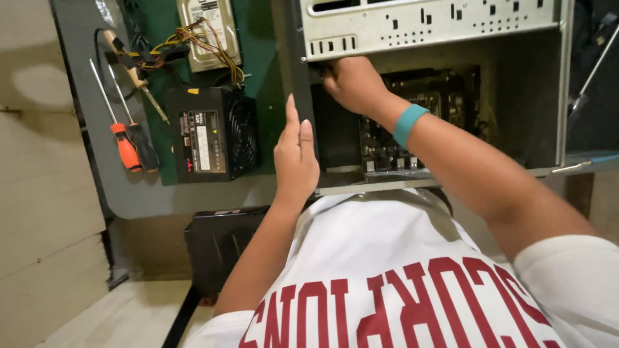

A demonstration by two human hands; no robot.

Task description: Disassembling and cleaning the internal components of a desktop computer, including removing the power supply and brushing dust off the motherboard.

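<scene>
Already the computer case lies opened on the worktop, its power supply out beside it; left hand, fingers pressed together, braces the edge, right hand reaches inside, fingers seemingly curled on something hidden

We see a pale grey metal computer case across the top of the frame, pierced with small dark slots, and inside it a black circuit board with dark parts. Our right hand wears a teal wristband; our left hand is bare. Left of centre sits a black power supply with a white and red label, on a dark green mat. Upper left, a silver hard drive trails yellow, red and black wires. On the grey table lie an orange-handled screwdriver and a black-handled screwdriver. Our shirt at the bottom is white with dark red lettering.
</scene>
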